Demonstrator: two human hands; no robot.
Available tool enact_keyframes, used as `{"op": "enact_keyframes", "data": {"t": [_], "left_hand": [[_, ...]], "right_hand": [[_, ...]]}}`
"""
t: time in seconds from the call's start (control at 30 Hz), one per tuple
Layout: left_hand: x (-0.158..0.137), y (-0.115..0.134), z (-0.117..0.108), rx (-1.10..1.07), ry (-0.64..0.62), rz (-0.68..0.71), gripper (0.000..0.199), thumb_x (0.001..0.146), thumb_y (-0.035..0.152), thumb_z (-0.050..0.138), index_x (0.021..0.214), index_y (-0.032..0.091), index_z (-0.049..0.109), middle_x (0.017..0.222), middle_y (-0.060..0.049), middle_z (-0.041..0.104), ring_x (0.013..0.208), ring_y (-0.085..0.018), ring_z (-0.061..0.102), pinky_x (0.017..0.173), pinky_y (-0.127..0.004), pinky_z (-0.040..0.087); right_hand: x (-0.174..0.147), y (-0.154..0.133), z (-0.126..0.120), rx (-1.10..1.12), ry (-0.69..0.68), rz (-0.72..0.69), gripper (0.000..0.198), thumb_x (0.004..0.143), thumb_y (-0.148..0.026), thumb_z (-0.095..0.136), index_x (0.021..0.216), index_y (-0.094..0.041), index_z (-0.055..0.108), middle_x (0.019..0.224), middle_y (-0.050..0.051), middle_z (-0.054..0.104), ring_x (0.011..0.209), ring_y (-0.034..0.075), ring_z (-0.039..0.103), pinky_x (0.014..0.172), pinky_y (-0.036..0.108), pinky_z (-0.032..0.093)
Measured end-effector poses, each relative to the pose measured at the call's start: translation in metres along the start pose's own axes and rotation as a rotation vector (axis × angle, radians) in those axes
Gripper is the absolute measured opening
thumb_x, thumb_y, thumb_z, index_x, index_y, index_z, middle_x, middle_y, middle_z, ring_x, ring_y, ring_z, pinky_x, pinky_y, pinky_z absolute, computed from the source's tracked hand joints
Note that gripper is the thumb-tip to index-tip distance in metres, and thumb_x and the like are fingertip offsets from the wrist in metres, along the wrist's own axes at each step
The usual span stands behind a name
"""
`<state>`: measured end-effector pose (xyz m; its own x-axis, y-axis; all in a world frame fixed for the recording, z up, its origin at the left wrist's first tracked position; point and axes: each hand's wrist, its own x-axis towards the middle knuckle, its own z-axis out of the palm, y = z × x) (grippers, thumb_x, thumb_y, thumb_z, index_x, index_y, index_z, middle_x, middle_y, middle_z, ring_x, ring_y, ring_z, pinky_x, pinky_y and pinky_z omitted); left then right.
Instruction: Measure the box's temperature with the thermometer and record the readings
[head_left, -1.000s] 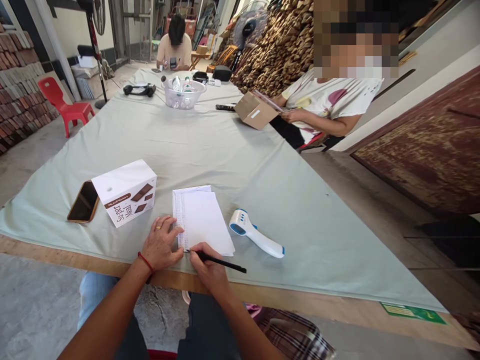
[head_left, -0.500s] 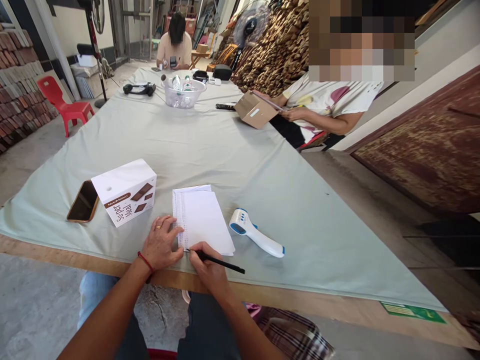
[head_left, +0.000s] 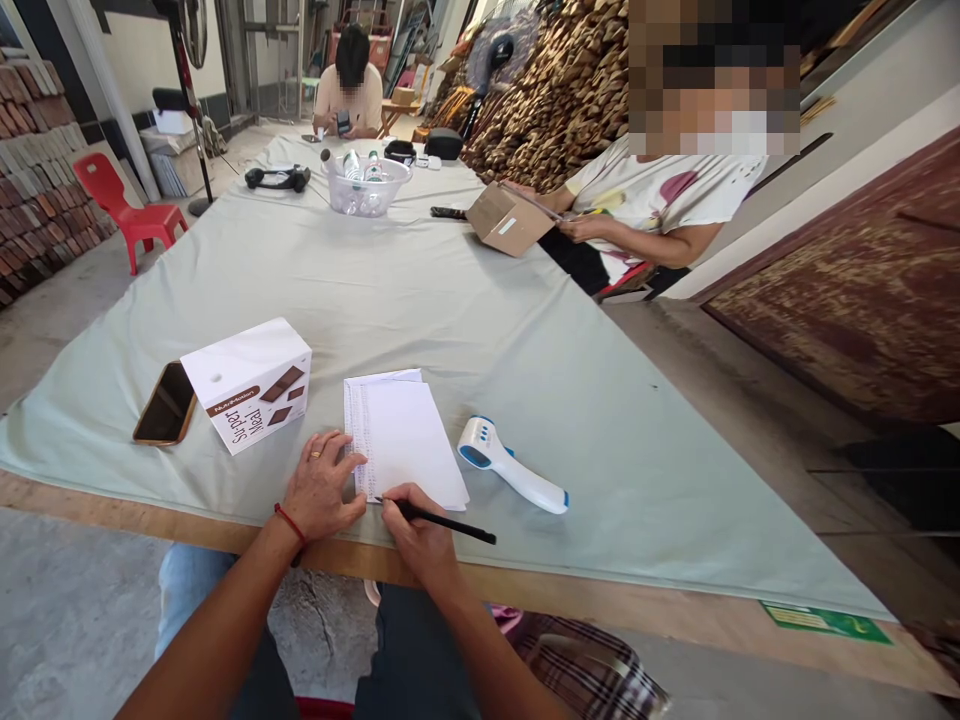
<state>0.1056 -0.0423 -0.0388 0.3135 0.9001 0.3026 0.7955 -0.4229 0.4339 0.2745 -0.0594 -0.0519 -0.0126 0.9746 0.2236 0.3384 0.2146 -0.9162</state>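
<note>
Household storeroom or garage, seemingly: stacked firewood (head_left: 574,95), piled bricks (head_left: 45,165), concrete floor (head_left: 75,580), red plastic chair (head_left: 146,217).

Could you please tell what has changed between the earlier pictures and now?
The right hand and its black pen have shifted very slightly to the right over the paper. Nothing was grasped or released. The left hand, white box and thermometer stayed in place.
</note>
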Motion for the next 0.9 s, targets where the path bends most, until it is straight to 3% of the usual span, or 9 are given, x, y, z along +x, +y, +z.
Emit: {"op": "enact_keyframes", "data": {"t": [0.57,0.9], "left_hand": [[0.0002,0.0005,-0.0011,0.003,-0.003,-0.002,0.040,0.071,0.024,0.067,0.111,0.022,0.060,0.130,-0.011,0.053,0.132,-0.031,0.040,0.116,-0.053,0.027],[0.0002,-0.0025,-0.0003,-0.044,0.018,0.020,0.042,0.067,0.016,0.062,0.109,0.021,0.060,0.129,-0.011,0.053,0.132,-0.031,0.040,0.114,-0.054,0.030]], "right_hand": [[-0.0006,0.0031,0.0014,-0.009,-0.018,-0.028,0.014,0.074,-0.026,0.051,0.061,-0.021,0.053,0.054,-0.004,0.053,0.052,0.013,0.048,0.051,0.025,0.040],[-0.0013,-0.0062,-0.0042,0.009,0.254,-0.030,0.014,0.083,-0.033,0.054,0.077,-0.021,0.061,0.071,0.001,0.064,0.068,0.017,0.059,0.065,0.029,0.049]]}}
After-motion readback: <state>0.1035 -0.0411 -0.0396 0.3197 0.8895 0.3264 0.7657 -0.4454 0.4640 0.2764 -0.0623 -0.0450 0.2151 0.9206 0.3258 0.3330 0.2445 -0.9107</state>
